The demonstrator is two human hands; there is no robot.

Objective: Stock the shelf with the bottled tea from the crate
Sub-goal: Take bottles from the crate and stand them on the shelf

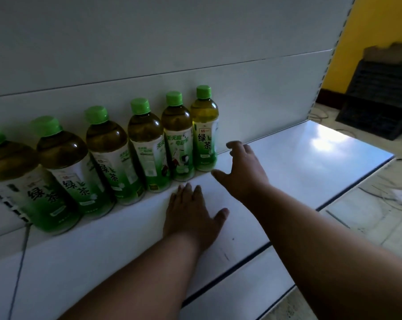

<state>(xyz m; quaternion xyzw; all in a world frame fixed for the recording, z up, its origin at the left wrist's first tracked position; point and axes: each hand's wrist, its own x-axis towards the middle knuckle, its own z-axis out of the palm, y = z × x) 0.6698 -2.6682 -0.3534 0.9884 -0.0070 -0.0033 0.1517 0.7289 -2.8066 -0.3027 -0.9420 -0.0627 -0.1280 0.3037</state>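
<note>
White shelf [287,172], six bottles [204,130] upright along back. Right hand [243,167] nearer end bottle, just right of it, fingers wide, empty; left hand [193,211] flat, empty.

Head view, close, down onto shelf [276,172]

My two forearms are bare from the frame edge down to the wrists, with no sleeve on either. My left hand [193,213] and right hand [242,168] wear nothing: no gloves, rings, watch or bands. My fingers [188,189] are short, with nails trimmed close.
</note>
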